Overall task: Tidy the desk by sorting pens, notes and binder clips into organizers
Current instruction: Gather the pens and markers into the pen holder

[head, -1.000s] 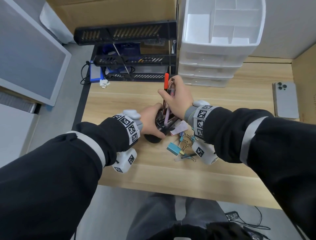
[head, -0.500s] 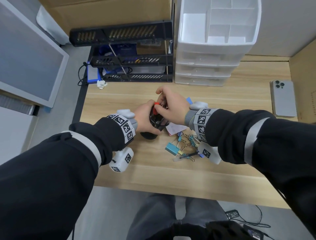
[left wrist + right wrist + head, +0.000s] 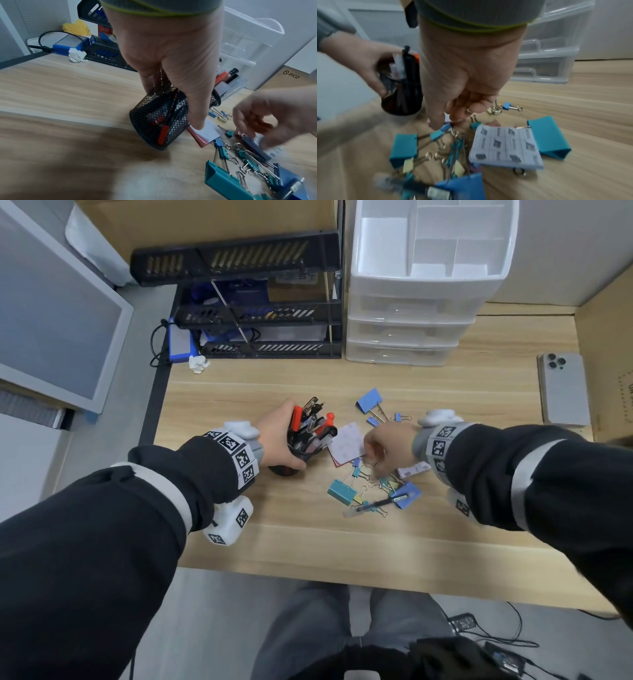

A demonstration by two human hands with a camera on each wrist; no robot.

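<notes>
My left hand [image 3: 284, 440] grips a black mesh pen cup [image 3: 308, 440] standing on the desk, with several red and black pens in it; the left wrist view shows the same cup [image 3: 159, 121]. My right hand [image 3: 376, 450] hovers just right of the cup, fingers curled, with nothing seen in it. Below its fingertips [image 3: 436, 125] lies a pile of binder clips [image 3: 370, 487]. A pink note pad [image 3: 346, 443] lies between cup and hand. A second printed pad [image 3: 505, 146] and a loose pen [image 3: 380, 504] lie among the clips.
A white drawer organizer [image 3: 411, 320] with open top compartments stands at the back. Left of it is a black tray rack [image 3: 260, 313]. A phone [image 3: 563, 390] lies far right, and crumpled paper [image 3: 198, 362] back left. One large blue clip [image 3: 370, 400] lies apart.
My right hand pushed the pens down into the cup, let go, and moved right and down over the clip pile. The left hand kept its hold on the cup.
</notes>
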